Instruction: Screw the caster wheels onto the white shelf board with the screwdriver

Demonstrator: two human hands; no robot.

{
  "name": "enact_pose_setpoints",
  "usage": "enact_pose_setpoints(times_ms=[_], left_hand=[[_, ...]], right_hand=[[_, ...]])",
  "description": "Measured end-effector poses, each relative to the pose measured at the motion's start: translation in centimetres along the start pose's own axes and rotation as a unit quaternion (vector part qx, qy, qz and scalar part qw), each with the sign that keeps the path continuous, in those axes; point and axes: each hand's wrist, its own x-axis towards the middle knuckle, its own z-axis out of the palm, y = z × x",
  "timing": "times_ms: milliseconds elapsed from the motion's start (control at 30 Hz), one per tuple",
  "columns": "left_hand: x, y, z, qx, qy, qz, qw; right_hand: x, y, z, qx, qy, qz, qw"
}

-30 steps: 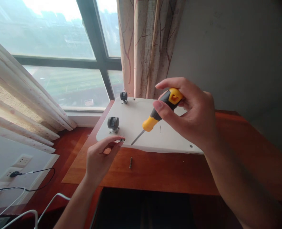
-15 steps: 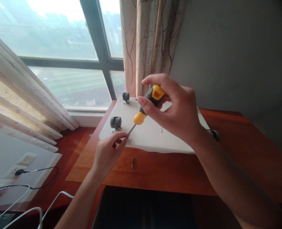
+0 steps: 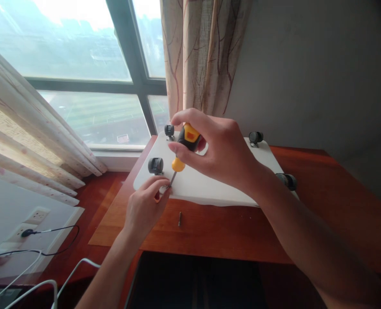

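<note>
Fingers and thumb of the right hand [image 3: 220, 148] close round the handle of a yellow-and-black screwdriver [image 3: 178, 164], which leans with its shaft pointing down to the left hand [image 3: 145, 208]. That hand's thumb and fingertips pinch a small piece [image 3: 166, 187], too small to identify, at the screwdriver's tip, over the near left part of a white board [image 3: 209, 191]. Four dark casters [image 3: 156, 165] stand on the board, one partly hidden behind the right forearm. Just beyond its near edge, a screw [image 3: 179, 219] lies on the wooden table [image 3: 216, 236].
</note>
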Motion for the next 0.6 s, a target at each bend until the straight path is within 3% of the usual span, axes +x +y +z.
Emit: enact_pose_setpoints(times_ms=[333,600], left_hand=[[0.6,0.6,-0.7,0.021,0.010,0.008,1.000],[4.0,3.2,-3.1,-0.065,0.165,0.009,0.984]], right_hand=[[1.5,-1.3,0.2,-0.049,-0.053,-0.027,0.997],[2.6,-2.8,1.2,-0.100,-0.044,0.035,0.993]])
